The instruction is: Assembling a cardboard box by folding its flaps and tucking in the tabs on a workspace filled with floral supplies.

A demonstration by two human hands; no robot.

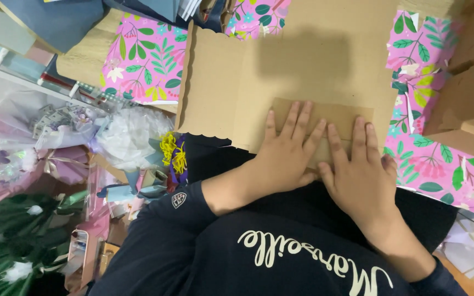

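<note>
Seen from the head camera I am watching, both bare hands lie flat, palms down, side by side on a folded flap [325, 118] of a brown corrugated cardboard sheet [303, 66]. The left hand [286, 156] is spread, fingers fanned and pointing away from the body. The right hand [360, 175] is spread too, its thumb just beside the left hand's, almost touching. Neither hand pinches anything; both press down. Dark blue sleeves run back to a dark top.

The cardboard sheet is plain, unprinted and matte. It has a scalloped edge along its left side, and a soft shadow falls across its upper middle. The flap under the fingers is a narrower strip doubled over at the sheet's near edge, close to the body.

The sheet rests on a pink mat [144, 60] with a leaf-and-flower print, which shows beyond its left and right edges. Wrapped bouquets [67, 131] crowd the far left, and more brown cardboard [467, 93] sits at the right edge.
</note>
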